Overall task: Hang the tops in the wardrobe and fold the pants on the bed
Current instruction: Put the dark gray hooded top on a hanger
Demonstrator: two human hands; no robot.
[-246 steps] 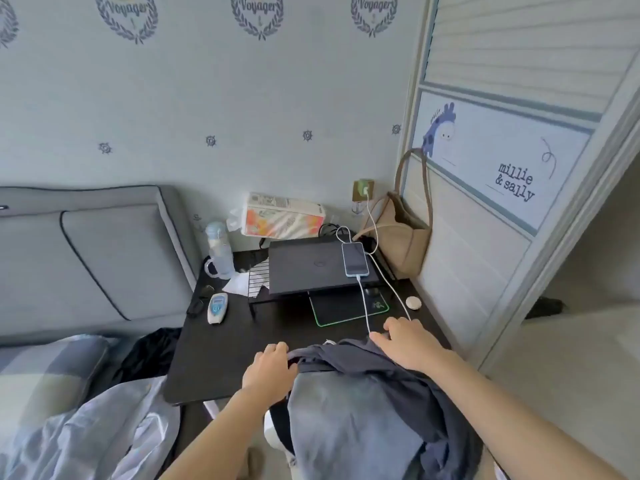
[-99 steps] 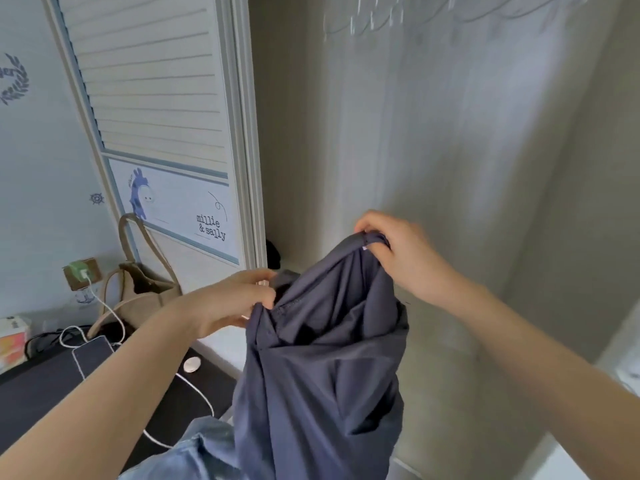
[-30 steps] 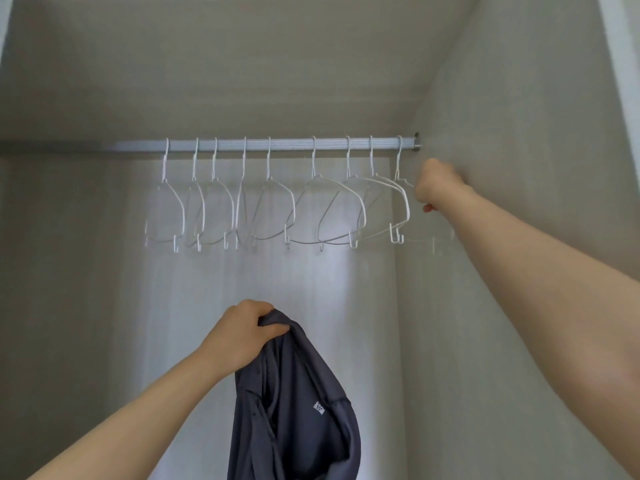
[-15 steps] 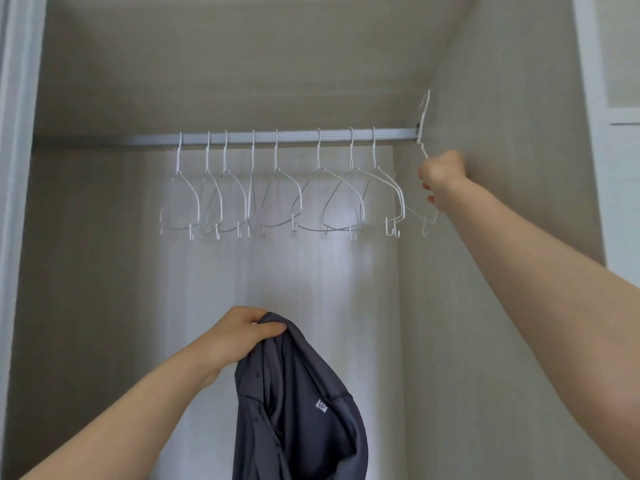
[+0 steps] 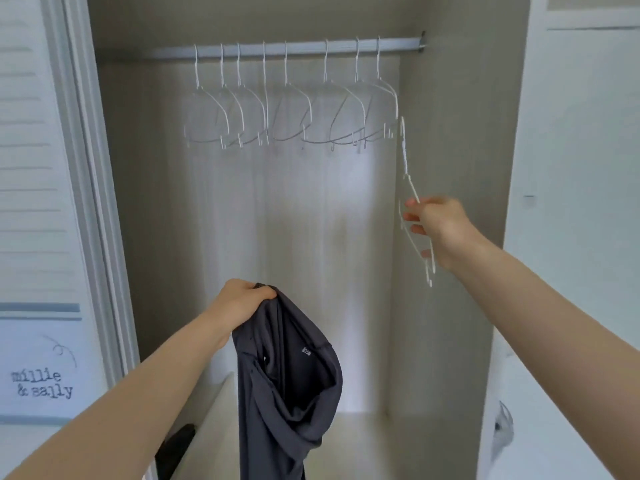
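Wardrobe (image 5: 450, 140) open: left hand (image 5: 239, 303) bunches dark grey top (image 5: 287, 382), right hand (image 5: 438, 225) pinches white wire hanger (image 5: 410, 192). One-handed threading could snag collar, drop top.

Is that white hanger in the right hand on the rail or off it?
Off: the white hanger is gripped by the right hand, its hook below the rail.

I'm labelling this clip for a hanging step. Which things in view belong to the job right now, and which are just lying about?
In the job:
- dark grey top, gripped by the left hand
- white wire hanger, held off the rail by the right hand
- wardrobe rail

Just there:
- eight spare hangers on the rail
- louvred sliding door lettered "millie & sally"
- dark item at the wardrobe's lower left, unclear
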